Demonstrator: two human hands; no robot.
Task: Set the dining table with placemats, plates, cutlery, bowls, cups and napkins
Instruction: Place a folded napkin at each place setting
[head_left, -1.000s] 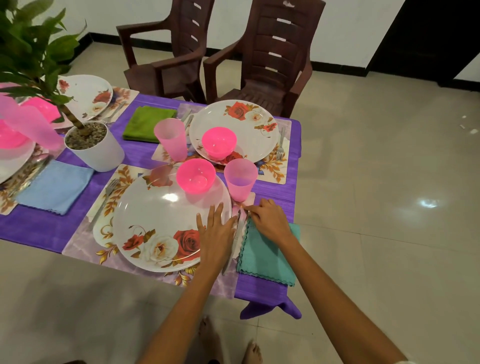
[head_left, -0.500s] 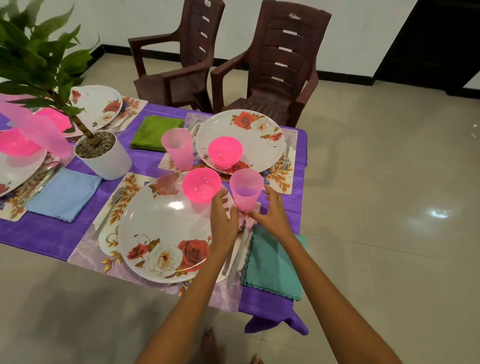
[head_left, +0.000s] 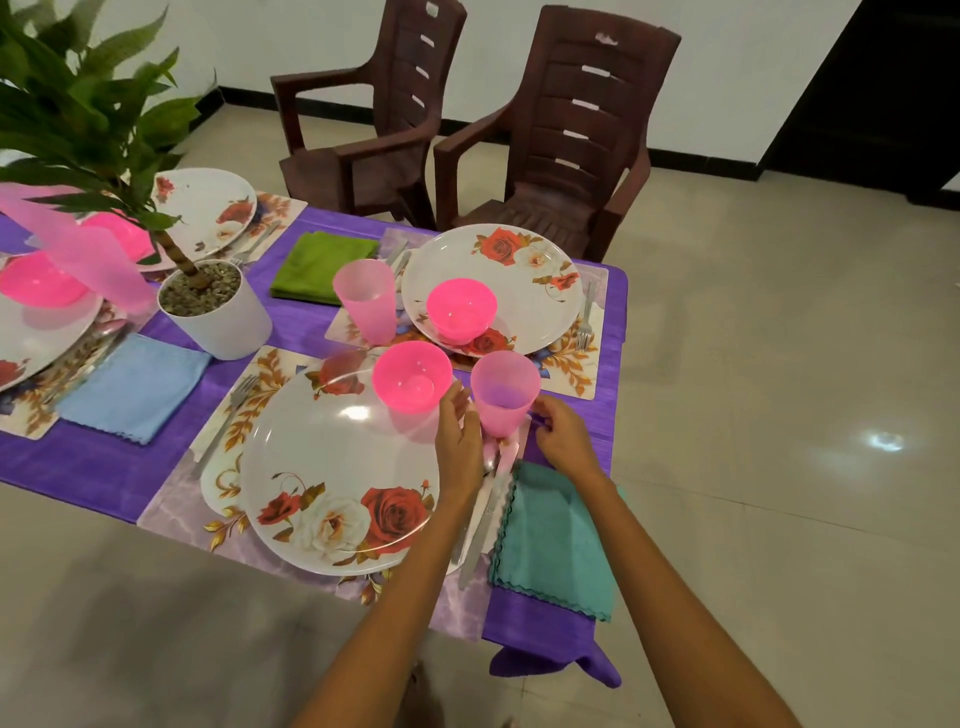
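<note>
Cup placement: the left hand (head_left: 460, 441) and right hand (head_left: 563, 439), grips open, flank the pink cup (head_left: 504, 392) beside the teal napkin (head_left: 558, 540); next, release and withdraw without tipping it.

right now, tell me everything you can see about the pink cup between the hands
The pink cup is a translucent, plastic-looking tumbler, wider at the rim, upright and empty. It stands at the near place setting's top right, right of the pink bowl and above the cutlery. The left hand touches its left side; the right hand is by its base.
</note>
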